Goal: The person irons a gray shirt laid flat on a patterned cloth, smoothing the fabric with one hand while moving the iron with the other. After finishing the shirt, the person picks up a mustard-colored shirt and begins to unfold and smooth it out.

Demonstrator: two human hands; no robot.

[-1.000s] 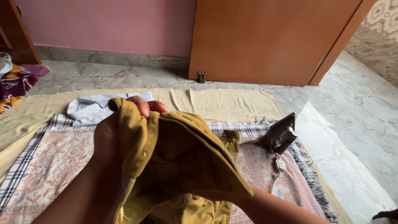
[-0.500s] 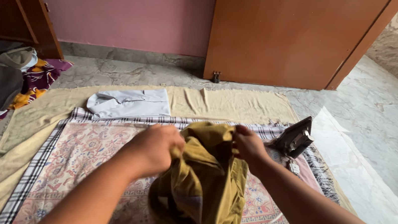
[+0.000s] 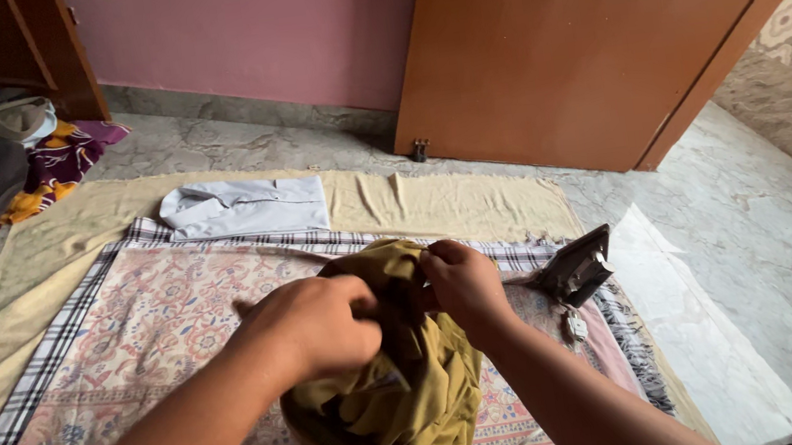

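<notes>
both hands grip olive garment (bunched).

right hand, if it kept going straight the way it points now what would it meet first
The right hand points left into the olive-yellow garment it grips; beyond that fold, probably the left hand, though depth is unclear.

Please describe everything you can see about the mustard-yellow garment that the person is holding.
The garment is mustard-yellow, of a matte woven cloth that looks like cotton. It is bunched and crumpled, not spread flat, with deep folds and a lighter inner lining or label showing near its lower edge. Its upper part is lifted, its lower part hangs toward the patterned mat. The left hand and the right hand both grip its top edge, close together. What kind of garment it is cannot be told.
</notes>
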